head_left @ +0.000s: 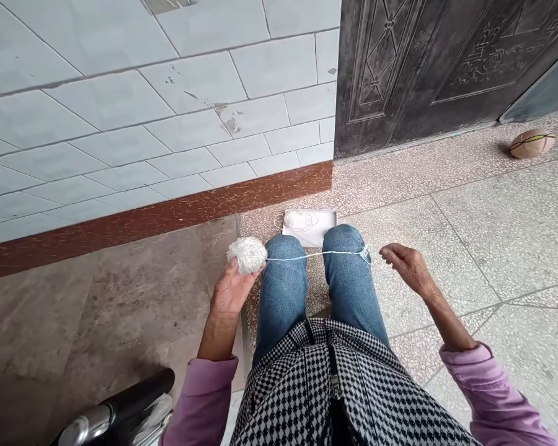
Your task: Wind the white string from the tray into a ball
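A ball of white yarn (247, 254) rests in my left hand (232, 288), whose fingers are closed around its lower side beside my left knee. From the ball a white strand (314, 254) runs across both knees to a small loose tangle (365, 253) at my right knee. Just right of that tangle is my right hand (407, 266), its fingertips pinched together. Whether yarn lies between those fingertips is too small to tell. Beyond my knees a shallow white box (326, 222) on the floor contains loose coils of white yarn (300, 220).
A white tiled wall (190, 87) with a brown skirting (260, 189) stands ahead, next to a dark embossed door (409, 68). A tan ball (533, 144) lies on the speckled floor at far right. Black and chrome metal tubing (125, 406) is at lower left.
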A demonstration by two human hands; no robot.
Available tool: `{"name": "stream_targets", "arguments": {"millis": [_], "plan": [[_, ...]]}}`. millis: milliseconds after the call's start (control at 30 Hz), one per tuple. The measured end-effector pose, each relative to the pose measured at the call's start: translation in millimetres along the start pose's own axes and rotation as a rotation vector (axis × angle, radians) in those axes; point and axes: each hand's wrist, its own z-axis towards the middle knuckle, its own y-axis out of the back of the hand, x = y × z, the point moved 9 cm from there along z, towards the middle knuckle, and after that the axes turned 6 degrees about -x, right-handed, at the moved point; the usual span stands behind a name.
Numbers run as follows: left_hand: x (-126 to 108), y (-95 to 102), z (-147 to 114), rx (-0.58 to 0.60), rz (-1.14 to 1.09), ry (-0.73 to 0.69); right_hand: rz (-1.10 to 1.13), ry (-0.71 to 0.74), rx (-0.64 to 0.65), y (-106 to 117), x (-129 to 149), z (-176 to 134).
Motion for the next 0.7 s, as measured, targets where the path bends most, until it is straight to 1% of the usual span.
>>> {"name": "stream_targets", "arguments": {"millis": [67,100,167,200,267,367,433,467,533,567,600,633,667,700], "plan": [[6,4.5,-8,0.013,0.044,0.023,0.067,-0.052,-0.015,-11,3,-3],[9,4.4,-13,0.033,0.07,0.03,0.079,-0.056,-0.018,-19,6,-3],[13,-2.5,-26,0.115,0.167,0.03,0.059,-0.05,-0.047,-32,10,1],[15,-9.4,-34,0.178,0.254,0.027,0.049,-0.056,-0.068,-37,11,3],[26,-28.8,-57,0.363,0.54,0.033,0.082,-0.088,-0.083,-46,9,8],[62,-55.2,-97,0.706,1.131,-0.006,0.286,-0.151,-0.027,-53,6,11],[91,-66.5,-119,0.916,1.442,-0.095,0.439,-0.168,-0.031,-47,9,9],[105,-70.0,-127,1.014,1.544,-0.129,0.498,-0.163,-0.062,-41,12,8],[127,-73.6,-138,1.173,1.648,-0.163,0.568,-0.135,-0.143,-25,20,6],[132,-75.4,-141,1.232,1.655,-0.172,0.586,-0.12,-0.175,-19,24,4],[132,-78.7,-143,1.27,1.638,-0.191,0.6,-0.111,-0.197,-14,28,2],[128,-84.5,-144,1.281,1.604,-0.228,0.608,-0.105,-0.205,-12,33,1],[118,-93.7,-144,1.255,1.554,-0.293,0.61,-0.104,-0.199,-11,37,-1],[103,-106.3,-142,1.19,1.485,-0.39,0.607,-0.103,-0.183,-12,41,-2]]}}
